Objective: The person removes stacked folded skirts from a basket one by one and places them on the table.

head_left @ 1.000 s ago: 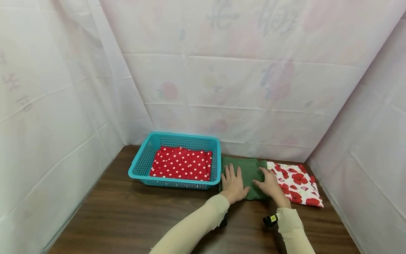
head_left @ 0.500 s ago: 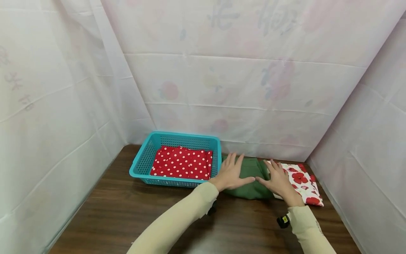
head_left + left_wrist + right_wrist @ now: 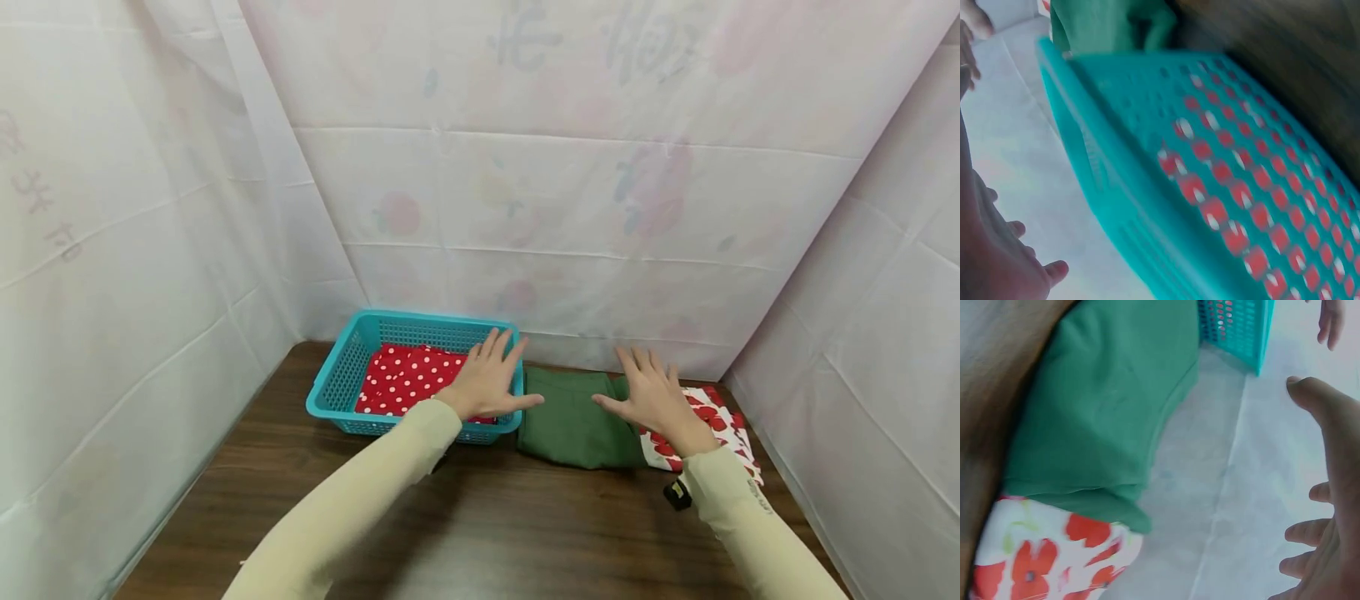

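My left hand (image 3: 486,385) is held above the right side of a turquoise plastic basket (image 3: 330,398), fingers spread, holding nothing. Inside the basket lies a folded red cloth with white dots (image 3: 405,379), partly covered by that hand in the head view. To the right of the basket, a folded green cloth (image 3: 573,421) lies flat on the table. Over the seam between the green cloth and a white cloth with red flowers (image 3: 720,417), my right hand (image 3: 654,402) hovers with spread fingers and nothing in it. The left wrist view shows the basket's wall below the hand.
The brown wooden table (image 3: 510,525) ends against a pale printed curtain (image 3: 480,192) at the back. More curtain hangs along the left and right sides. The basket's raised rim stands beside the green cloth.
Both hands have lifted off the green cloth and moved apart. The left went leftward over the basket; the right shifted slightly right. The green cloth stays in place.
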The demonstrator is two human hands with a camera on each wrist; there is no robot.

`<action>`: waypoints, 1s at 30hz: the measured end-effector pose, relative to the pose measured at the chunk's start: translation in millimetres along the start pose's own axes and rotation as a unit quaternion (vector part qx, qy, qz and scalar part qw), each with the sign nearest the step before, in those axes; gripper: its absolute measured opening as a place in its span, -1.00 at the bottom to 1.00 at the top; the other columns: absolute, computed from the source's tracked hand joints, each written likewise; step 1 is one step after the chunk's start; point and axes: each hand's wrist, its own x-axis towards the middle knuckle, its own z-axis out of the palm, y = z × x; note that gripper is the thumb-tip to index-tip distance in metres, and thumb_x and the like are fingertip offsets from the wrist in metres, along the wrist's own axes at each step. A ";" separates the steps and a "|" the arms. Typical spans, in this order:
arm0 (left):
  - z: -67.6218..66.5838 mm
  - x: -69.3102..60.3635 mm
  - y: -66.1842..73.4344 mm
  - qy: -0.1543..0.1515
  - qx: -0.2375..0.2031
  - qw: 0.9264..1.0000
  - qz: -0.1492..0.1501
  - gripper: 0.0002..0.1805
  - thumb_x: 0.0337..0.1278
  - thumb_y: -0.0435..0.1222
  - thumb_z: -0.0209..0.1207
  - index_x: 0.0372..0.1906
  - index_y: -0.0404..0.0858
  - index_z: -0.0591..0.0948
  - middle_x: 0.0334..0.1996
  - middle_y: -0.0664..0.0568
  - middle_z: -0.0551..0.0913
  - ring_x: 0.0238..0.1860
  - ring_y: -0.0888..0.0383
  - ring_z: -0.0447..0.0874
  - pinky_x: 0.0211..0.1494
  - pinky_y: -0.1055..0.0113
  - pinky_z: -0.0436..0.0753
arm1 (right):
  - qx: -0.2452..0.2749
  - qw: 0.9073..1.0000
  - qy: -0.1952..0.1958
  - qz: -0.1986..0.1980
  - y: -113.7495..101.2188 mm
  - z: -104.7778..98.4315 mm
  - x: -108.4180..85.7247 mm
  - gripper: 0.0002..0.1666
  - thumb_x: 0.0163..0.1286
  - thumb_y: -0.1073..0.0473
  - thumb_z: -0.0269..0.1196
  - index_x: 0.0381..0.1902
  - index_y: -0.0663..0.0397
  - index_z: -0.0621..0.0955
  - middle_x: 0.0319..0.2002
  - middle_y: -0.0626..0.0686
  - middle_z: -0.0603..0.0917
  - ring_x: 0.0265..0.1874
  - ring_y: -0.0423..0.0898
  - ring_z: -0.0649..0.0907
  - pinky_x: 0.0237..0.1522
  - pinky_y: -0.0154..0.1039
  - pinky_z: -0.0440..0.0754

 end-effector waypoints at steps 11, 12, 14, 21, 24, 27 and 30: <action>-9.9 -22.1 -53.9 -0.007 -0.027 0.999 -0.044 0.23 0.07 0.48 0.09 0.69 -0.04 -0.07 0.66 -0.19 -0.02 0.66 -0.28 -0.20 0.60 -0.34 0.05 | 0.055 0.998 -0.034 0.012 -46.2 6.5 34.9 0.19 0.32 -0.57 0.16 0.65 -0.03 0.13 0.60 0.33 0.14 0.57 0.46 0.09 0.40 0.62 0.02; -9.5 -24.6 -59.3 -0.006 -0.034 0.998 -0.046 0.23 0.05 0.47 0.12 0.69 -0.05 -0.06 0.65 -0.19 -0.01 0.66 -0.28 -0.19 0.59 -0.35 0.06 | 0.062 0.997 -0.033 0.011 -52.3 9.8 37.3 0.19 0.32 -0.57 0.16 0.65 -0.02 0.14 0.60 0.33 0.14 0.57 0.46 0.09 0.41 0.61 0.01; -6.9 -30.1 -70.5 -0.007 -0.044 0.998 -0.052 0.25 0.04 0.46 0.14 0.69 -0.07 -0.04 0.65 -0.20 0.00 0.65 -0.29 -0.16 0.57 -0.39 0.08 | 0.071 0.997 -0.030 0.006 -64.1 16.9 41.3 0.19 0.32 -0.57 0.16 0.64 0.01 0.16 0.60 0.33 0.15 0.56 0.45 0.12 0.42 0.60 0.03; 6.8 -53.4 -104.6 -0.019 -0.077 0.992 -0.102 0.27 0.02 0.42 0.22 0.68 -0.13 -0.04 0.63 -0.24 0.02 0.63 -0.30 -0.09 0.53 -0.44 0.08 | 0.117 0.993 -0.035 -0.003 -102.9 35.2 53.0 0.16 0.35 -0.53 0.16 0.65 0.00 0.14 0.61 0.31 0.14 0.59 0.41 0.10 0.44 0.56 0.05; 11.1 -60.5 -114.1 -0.009 -0.100 0.986 -0.131 0.27 0.02 0.41 0.24 0.68 -0.12 -0.04 0.63 -0.24 0.04 0.61 -0.30 -0.04 0.53 -0.44 0.11 | 0.137 0.990 -0.042 -0.011 -119.7 37.0 59.4 0.17 0.34 -0.52 0.15 0.67 -0.03 0.09 0.61 0.30 0.13 0.59 0.38 0.10 0.48 0.53 0.03; 14.2 -64.0 -121.0 -0.002 -0.120 0.981 -0.153 0.27 0.04 0.40 0.24 0.68 -0.14 -0.06 0.62 -0.27 0.04 0.59 -0.32 -0.01 0.49 -0.46 0.18 | 0.146 0.988 -0.048 -0.026 -135.7 37.1 67.2 0.19 0.33 -0.51 0.15 0.68 -0.04 0.05 0.61 0.28 0.13 0.59 0.33 0.11 0.51 0.49 0.01; 13.3 -64.5 -127.7 0.001 -0.130 0.978 -0.162 0.29 0.04 0.41 0.23 0.69 -0.14 -0.08 0.61 -0.27 0.03 0.59 -0.32 -0.01 0.45 -0.48 0.21 | 0.151 0.987 -0.045 -0.043 -149.9 34.9 76.1 0.18 0.34 -0.50 0.15 0.67 -0.01 0.06 0.61 0.26 0.13 0.59 0.31 0.12 0.52 0.45 0.04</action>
